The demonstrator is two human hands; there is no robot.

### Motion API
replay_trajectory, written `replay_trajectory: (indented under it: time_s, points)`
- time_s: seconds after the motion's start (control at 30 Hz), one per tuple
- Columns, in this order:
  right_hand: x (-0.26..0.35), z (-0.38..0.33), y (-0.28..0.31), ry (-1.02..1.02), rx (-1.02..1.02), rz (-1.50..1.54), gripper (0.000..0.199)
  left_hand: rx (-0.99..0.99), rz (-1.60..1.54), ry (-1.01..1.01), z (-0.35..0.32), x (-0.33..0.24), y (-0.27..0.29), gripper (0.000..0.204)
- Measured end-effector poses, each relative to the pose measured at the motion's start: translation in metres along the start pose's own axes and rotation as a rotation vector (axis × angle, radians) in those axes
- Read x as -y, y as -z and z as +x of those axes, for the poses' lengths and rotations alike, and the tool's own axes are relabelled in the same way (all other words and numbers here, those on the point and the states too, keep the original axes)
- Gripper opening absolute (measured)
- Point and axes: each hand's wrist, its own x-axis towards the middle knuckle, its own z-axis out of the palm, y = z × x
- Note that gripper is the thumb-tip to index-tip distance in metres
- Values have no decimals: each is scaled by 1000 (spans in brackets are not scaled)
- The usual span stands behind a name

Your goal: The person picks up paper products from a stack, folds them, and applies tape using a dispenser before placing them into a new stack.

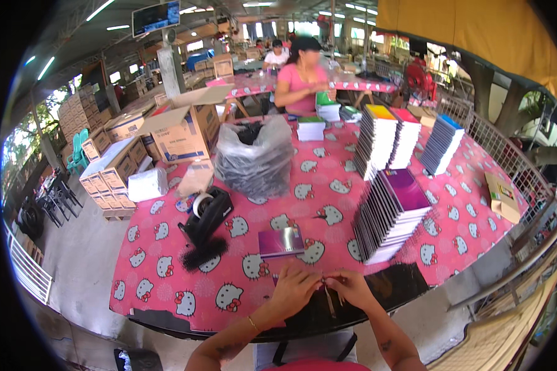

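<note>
My left hand (296, 288) and my right hand (348, 287) meet at the near edge of the table, fingertips pinched close together. Between them is something small and thin that I cannot make out. A narrow pale strip (331, 302) shows just below my fingers, over a black patch (384, 285) on the tabletop. Just beyond my left hand a purple notebook (280, 243) lies flat, its cover catching the light. To the right of my hands rises a tall stack of purple spiral notebooks (393, 213).
A black tape dispenser (209, 213) and a dark brush (204, 254) lie left on the pink patterned tablecloth (229, 297). Behind stand a large plastic bag (254, 157), an open carton (182, 133) and more notebook stacks (376, 139). Across the table a person in pink (297, 86) handles green-covered notebooks.
</note>
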Motion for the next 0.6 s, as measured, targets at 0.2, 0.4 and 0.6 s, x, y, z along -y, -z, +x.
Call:
replay_trajectory:
  time_s: [0.2, 0.4, 0.6]
  points:
    - [-14, 10, 12, -43, 166, 122, 20, -67, -19, -30, -1, -2, 4, 25]
    - [-14, 17, 11, -81, 208, 181, 19, -14, -17, -10, -9, 3, 7, 25]
    - [-26, 13, 21, -6, 201, -49, 15, 26, 18, -71, -7, 2, 3, 25]
